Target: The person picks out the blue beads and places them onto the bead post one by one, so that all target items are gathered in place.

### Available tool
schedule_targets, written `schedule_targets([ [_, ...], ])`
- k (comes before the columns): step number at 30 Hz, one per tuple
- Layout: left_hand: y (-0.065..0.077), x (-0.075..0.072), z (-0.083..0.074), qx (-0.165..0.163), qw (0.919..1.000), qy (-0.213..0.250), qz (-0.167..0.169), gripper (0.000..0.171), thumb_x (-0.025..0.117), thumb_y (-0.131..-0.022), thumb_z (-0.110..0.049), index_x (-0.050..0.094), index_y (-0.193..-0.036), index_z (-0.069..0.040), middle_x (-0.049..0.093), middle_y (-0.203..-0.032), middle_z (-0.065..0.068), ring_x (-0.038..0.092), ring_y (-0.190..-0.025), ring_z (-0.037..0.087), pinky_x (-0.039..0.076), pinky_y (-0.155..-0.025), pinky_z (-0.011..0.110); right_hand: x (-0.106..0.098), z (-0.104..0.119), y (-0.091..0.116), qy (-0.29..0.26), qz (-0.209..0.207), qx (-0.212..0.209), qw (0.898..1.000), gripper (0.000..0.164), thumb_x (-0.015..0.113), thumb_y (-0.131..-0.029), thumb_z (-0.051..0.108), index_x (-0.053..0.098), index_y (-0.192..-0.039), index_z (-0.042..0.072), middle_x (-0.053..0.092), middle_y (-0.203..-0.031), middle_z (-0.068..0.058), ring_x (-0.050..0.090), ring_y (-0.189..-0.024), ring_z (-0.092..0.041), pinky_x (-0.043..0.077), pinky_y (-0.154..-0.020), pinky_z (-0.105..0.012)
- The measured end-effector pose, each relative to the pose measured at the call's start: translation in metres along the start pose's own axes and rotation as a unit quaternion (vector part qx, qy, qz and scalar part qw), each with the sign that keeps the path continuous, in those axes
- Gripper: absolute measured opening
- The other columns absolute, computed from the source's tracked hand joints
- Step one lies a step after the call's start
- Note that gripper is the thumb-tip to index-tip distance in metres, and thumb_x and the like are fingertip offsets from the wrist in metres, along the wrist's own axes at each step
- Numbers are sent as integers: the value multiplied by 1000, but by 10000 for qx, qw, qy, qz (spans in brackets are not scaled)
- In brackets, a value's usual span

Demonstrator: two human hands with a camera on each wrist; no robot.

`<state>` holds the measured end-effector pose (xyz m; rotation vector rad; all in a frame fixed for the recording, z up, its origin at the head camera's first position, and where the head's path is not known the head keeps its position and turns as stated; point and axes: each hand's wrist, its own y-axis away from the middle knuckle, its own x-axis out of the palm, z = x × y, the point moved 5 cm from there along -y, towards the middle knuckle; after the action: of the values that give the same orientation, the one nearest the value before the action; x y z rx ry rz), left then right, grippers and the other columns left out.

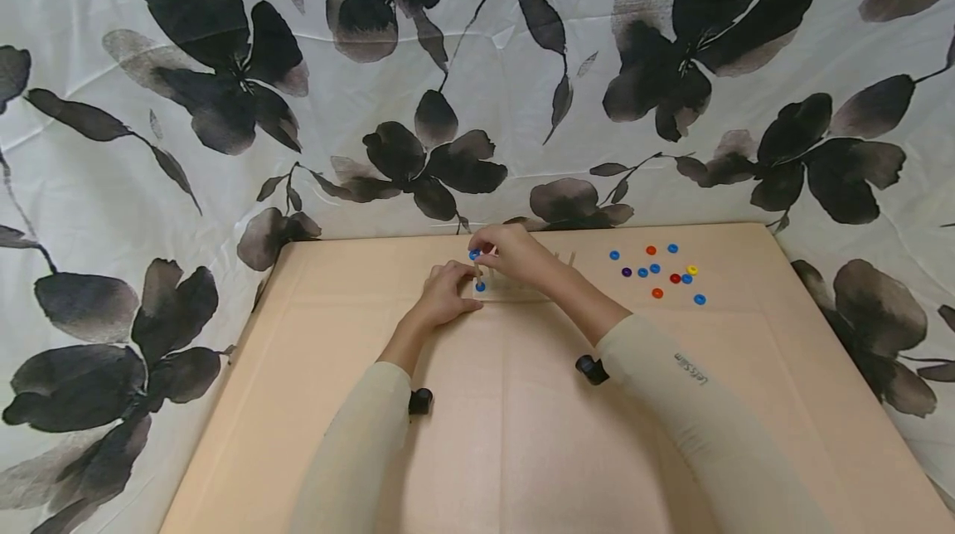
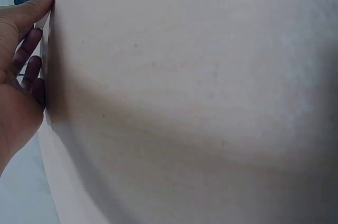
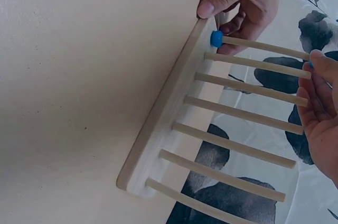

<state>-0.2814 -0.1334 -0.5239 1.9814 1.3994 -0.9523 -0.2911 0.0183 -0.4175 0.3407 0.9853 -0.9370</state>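
Observation:
A pale wooden peg rack point(image 3: 158, 121) with a row of several upright pegs stands near the table's far edge. My left hand point(image 1: 446, 293) grips the left end of its base, thumb along the near edge. One blue bead point(image 3: 216, 39) sits low on the leftmost peg, against the base. At the top of that same peg, my right hand point(image 1: 516, 255) pinches another blue bead point(image 1: 473, 254) between thumb and fingers. Only a sliver of this bead shows in the right wrist view, and the right forearm hides part of the rack in the head view.
To the right of the rack lie loose beads, several blue, with a yellow bead point(image 1: 692, 270), a purple bead point(image 1: 627, 272) and a few red-orange ones like the bead point(image 1: 657, 293). The light wooden table point(image 1: 500, 434) meets a floral cloth point(image 1: 418, 86) behind.

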Motion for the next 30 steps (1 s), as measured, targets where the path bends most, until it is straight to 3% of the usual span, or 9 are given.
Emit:
schedule_targets([
  [30, -1, 2, -1, 41, 10000, -61, -17, 53, 87, -84, -29, 67, -130, -15, 60, -135, 7, 44, -124, 30, 35, -109, 48, 6, -2, 0, 128, -10, 90, 9999, 13, 77, -94, 13, 74, -105, 7, 76, -101, -5, 72, -96, -18, 58, -88, -30],
])
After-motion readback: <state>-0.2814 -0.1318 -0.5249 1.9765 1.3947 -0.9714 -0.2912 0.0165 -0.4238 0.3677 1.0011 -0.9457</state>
